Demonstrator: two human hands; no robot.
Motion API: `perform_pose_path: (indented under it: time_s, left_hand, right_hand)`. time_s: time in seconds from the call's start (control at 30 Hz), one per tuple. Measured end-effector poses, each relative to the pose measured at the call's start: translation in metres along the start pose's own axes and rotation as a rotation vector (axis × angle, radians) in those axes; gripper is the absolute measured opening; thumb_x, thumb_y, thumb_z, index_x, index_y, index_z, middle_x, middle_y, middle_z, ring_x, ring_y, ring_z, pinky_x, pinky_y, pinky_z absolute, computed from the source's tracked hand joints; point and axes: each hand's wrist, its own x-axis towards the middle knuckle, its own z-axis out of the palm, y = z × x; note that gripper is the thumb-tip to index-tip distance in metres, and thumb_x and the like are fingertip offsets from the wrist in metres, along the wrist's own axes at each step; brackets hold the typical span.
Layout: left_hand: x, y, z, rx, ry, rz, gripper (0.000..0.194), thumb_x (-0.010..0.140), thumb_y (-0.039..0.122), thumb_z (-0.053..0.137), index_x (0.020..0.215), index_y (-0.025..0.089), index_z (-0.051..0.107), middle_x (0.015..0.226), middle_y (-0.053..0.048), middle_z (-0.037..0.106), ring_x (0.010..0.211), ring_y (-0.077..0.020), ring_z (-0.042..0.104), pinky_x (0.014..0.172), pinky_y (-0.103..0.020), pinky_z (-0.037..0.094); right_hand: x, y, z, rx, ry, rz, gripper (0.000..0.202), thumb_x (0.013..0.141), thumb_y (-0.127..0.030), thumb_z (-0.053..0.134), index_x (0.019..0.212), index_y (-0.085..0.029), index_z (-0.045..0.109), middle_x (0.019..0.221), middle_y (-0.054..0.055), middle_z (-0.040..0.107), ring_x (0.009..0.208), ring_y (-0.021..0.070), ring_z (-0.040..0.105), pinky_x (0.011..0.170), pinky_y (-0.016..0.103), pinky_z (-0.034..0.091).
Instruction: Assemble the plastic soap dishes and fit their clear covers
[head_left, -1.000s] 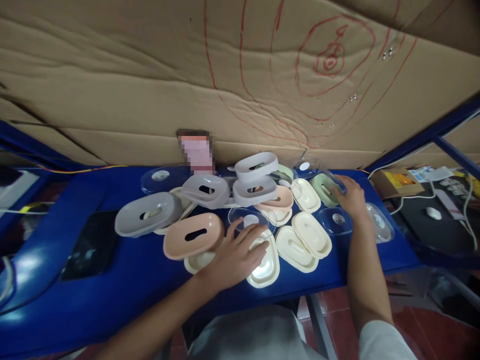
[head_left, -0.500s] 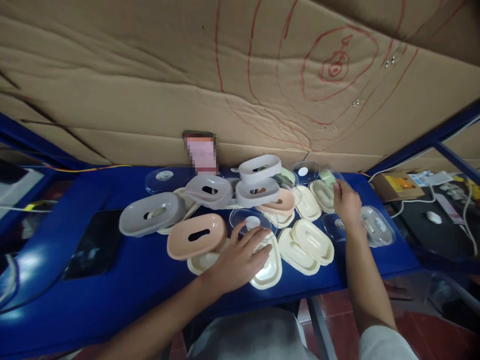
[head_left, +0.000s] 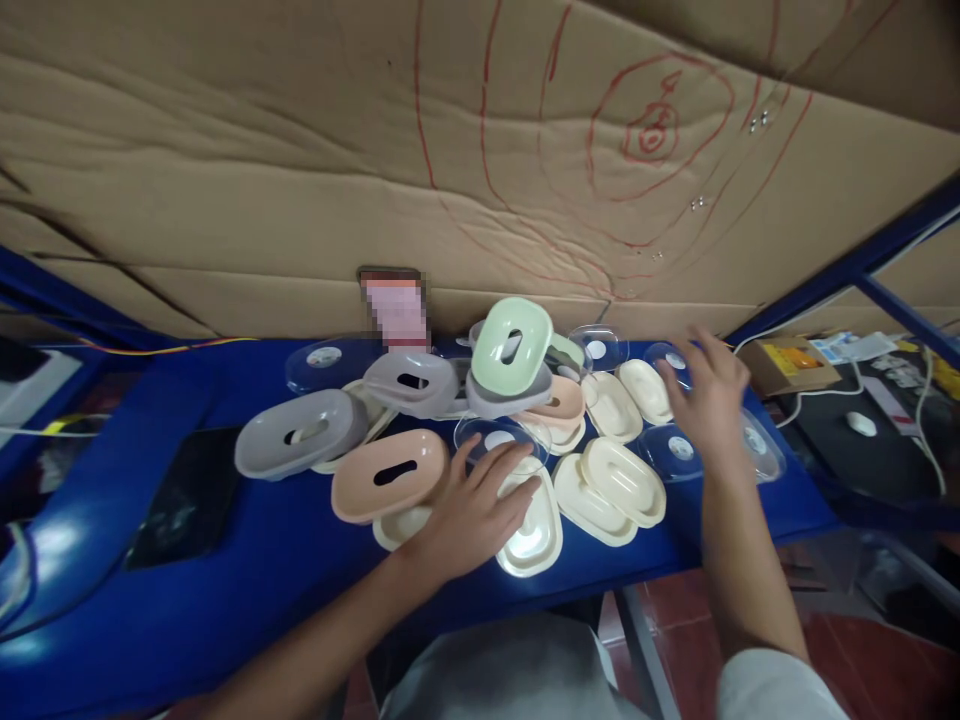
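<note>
My left hand lies with fingers spread over a clear plastic lid and a cream oval tray. Beside its wrist is a peach slotted oval box, partly on another cream tray. My right hand, somewhat blurred, is raised with fingers apart and nothing visible in them. It is nearest a clear lid with a white label. A light green slotted box rests tilted on a grey box in the middle pile.
More grey boxes stand left of the pile. Cream trays and clear lids lie on the right. A dark flat tablet-like object is on the blue table. Behind rises a cardboard wall; a small carton stands far right.
A light green box now lies on the middle pile, and the light green piece near my right hand is gone from there. My right hand's fingers have spread; my left hand has barely moved.
</note>
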Motion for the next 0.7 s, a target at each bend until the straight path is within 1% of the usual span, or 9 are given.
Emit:
perform_pose_path:
  time_s: [0.1, 0.17, 0.23, 0.27, 0.33, 0.43, 0.53, 0.6, 0.7]
  left_hand:
    - [0.002, -0.001, -0.004, 0.047, 0.070, -0.038, 0.025, 0.098, 0.020, 0.068, 0.122, 0.024, 0.071, 0.146, -0.015, 0.066, 0.134, -0.0308, 0.060, 0.127, -0.060, 0.029]
    - [0.003, -0.001, -0.005, 0.074, 0.108, -0.071, 0.028, 0.098, 0.021, 0.069, 0.126, 0.023, 0.070, 0.146, -0.016, 0.065, 0.134, -0.0316, 0.061, 0.125, -0.060, 0.032]
    - [0.004, -0.002, -0.005, 0.094, 0.111, -0.091, 0.032, 0.098, 0.024, 0.070, 0.129, 0.023, 0.069, 0.147, -0.017, 0.064, 0.133, -0.0323, 0.061, 0.125, -0.060, 0.033]
    - [0.004, -0.001, -0.004, 0.096, 0.104, -0.094, 0.032, 0.098, 0.024, 0.070, 0.130, 0.024, 0.070, 0.147, -0.017, 0.064, 0.133, -0.0325, 0.061, 0.125, -0.060, 0.034]
    - [0.004, -0.001, -0.002, 0.089, 0.088, -0.089, 0.031, 0.098, 0.025, 0.070, 0.129, 0.024, 0.070, 0.147, -0.016, 0.063, 0.134, -0.0326, 0.061, 0.125, -0.060, 0.033]
    - [0.003, -0.001, 0.001, 0.074, 0.071, -0.076, 0.029, 0.098, 0.025, 0.068, 0.127, 0.025, 0.071, 0.147, -0.016, 0.064, 0.135, -0.0322, 0.060, 0.126, -0.060, 0.032]
    - [0.002, -0.001, 0.003, 0.063, 0.061, -0.071, 0.027, 0.099, 0.025, 0.068, 0.126, 0.024, 0.072, 0.146, -0.016, 0.064, 0.134, -0.0318, 0.061, 0.126, -0.060, 0.031]
    - [0.002, 0.000, 0.003, 0.054, 0.057, -0.070, 0.026, 0.100, 0.025, 0.067, 0.125, 0.023, 0.072, 0.146, -0.017, 0.065, 0.134, -0.0314, 0.061, 0.126, -0.060, 0.031]
    - [0.002, 0.000, 0.004, 0.046, 0.047, -0.059, 0.024, 0.100, 0.024, 0.066, 0.123, 0.023, 0.073, 0.147, -0.016, 0.065, 0.133, -0.0306, 0.061, 0.126, -0.060, 0.030]
  right_hand:
    - [-0.060, 0.076, -0.009, -0.182, -0.071, 0.381, 0.061, 0.100, -0.062, 0.055, 0.151, -0.029, 0.060, 0.166, 0.019, 0.047, 0.152, 0.0464, 0.043, 0.117, 0.072, 0.034]
    - [-0.100, 0.117, -0.013, -0.191, -0.254, 0.573, 0.080, 0.086, -0.069, 0.068, 0.152, -0.025, 0.059, 0.164, 0.026, 0.047, 0.150, 0.0547, 0.043, 0.112, 0.074, 0.039]
    - [-0.128, 0.140, -0.016, -0.138, -0.344, 0.593, 0.085, 0.082, -0.069, 0.071, 0.152, -0.022, 0.059, 0.156, 0.028, 0.054, 0.146, 0.0549, 0.049, 0.111, 0.071, 0.043]
    - [-0.136, 0.144, -0.018, -0.105, -0.340, 0.568, 0.084, 0.084, -0.069, 0.070, 0.152, -0.022, 0.059, 0.152, 0.027, 0.058, 0.144, 0.0529, 0.052, 0.112, 0.068, 0.045]
    - [-0.141, 0.138, -0.020, -0.032, -0.246, 0.474, 0.077, 0.091, -0.069, 0.063, 0.152, -0.023, 0.058, 0.149, 0.024, 0.061, 0.142, 0.0475, 0.055, 0.114, 0.063, 0.046]
    - [-0.126, 0.110, -0.016, 0.076, -0.095, 0.318, 0.074, 0.096, -0.068, 0.061, 0.155, -0.023, 0.055, 0.152, 0.022, 0.060, 0.143, 0.0436, 0.056, 0.115, 0.059, 0.047]
    - [-0.100, 0.073, 0.000, 0.059, -0.155, 0.167, 0.068, 0.098, -0.066, 0.062, 0.154, -0.026, 0.057, 0.159, 0.020, 0.054, 0.144, 0.0431, 0.053, 0.115, 0.063, 0.044]
    - [-0.083, 0.050, 0.015, -0.012, -0.227, 0.069, 0.062, 0.101, -0.064, 0.060, 0.151, -0.028, 0.060, 0.163, 0.019, 0.052, 0.145, 0.0444, 0.051, 0.117, 0.070, 0.035]
    - [-0.062, 0.024, 0.033, -0.006, -0.271, -0.001, 0.061, 0.104, -0.060, 0.057, 0.154, -0.026, 0.056, 0.164, 0.020, 0.050, 0.149, 0.0427, 0.047, 0.120, 0.072, 0.027]
